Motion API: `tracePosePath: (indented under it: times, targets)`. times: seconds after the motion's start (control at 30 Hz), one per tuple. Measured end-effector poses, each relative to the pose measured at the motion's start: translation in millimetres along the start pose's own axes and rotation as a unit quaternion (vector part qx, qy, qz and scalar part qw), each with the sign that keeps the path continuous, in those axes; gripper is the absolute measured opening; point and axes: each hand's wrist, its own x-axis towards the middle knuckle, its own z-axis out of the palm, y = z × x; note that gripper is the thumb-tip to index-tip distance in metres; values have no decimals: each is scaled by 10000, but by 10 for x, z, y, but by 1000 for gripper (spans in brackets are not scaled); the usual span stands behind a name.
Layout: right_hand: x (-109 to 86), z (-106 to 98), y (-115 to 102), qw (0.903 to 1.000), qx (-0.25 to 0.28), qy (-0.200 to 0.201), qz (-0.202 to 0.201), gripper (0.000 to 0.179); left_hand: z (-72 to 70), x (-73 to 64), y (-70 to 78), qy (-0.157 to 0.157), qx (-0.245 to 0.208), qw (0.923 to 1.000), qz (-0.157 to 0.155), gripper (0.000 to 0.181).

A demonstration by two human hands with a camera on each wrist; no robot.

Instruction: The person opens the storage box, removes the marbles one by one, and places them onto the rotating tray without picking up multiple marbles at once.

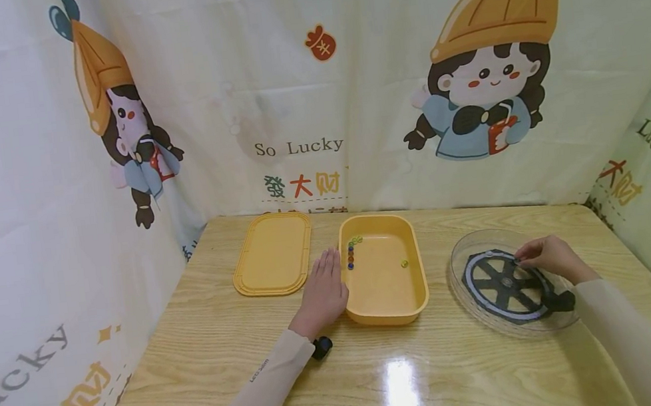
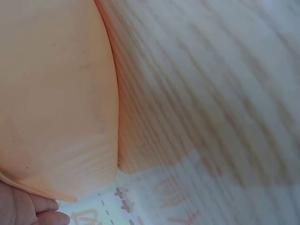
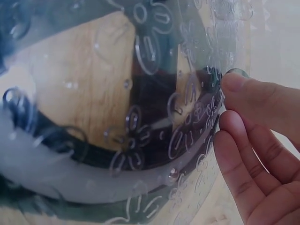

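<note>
While resting a flat left hand (image 1: 325,291) against the box (image 1: 385,293) with beads (image 1: 351,259) at ten o'clock, seemingly working midway and pinching one unplaced bead (image 3: 239,72) in the right hand (image 1: 553,259).

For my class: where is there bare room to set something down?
The wooden table is bare between the left sleeve and right sleeve, in front of the yellow tub; so is a narrow strip between tub and clear round dish. It's crowded between tub and yellow lid, where the left hand lies, and over the dish, by the right hand.
</note>
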Motion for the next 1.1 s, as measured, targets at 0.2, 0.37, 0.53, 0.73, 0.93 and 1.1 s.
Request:
tracePosePath:
  times: [0.2,0.37,0.53,0.73,0.93,1.1]
  targets:
    - [0,-20,-2,10000,31,-85,9,19,12,9,-6,18,-2,10000,-25,60]
    - [-17,-57,-21,10000,-60,-67,-18,26,25,17,-9,-8,32,10000,-47,60]
    - [-69,-176,-152,9996,-187,184,-88,36,18,11,-5,-3,25,10000,-47,60]
    - [-133,-357,-386,9979,35,576,-305,39,-3,-5,-2,69,-3,10000,-10,59]
    - [-151,-473,-714,9916,424,1039,-648,33,-4,-5,-2,71,-16,10000,-33,59]
    - [-136,-483,-1085,9890,826,1005,-701,37,14,8,-3,73,7,10000,-63,60]
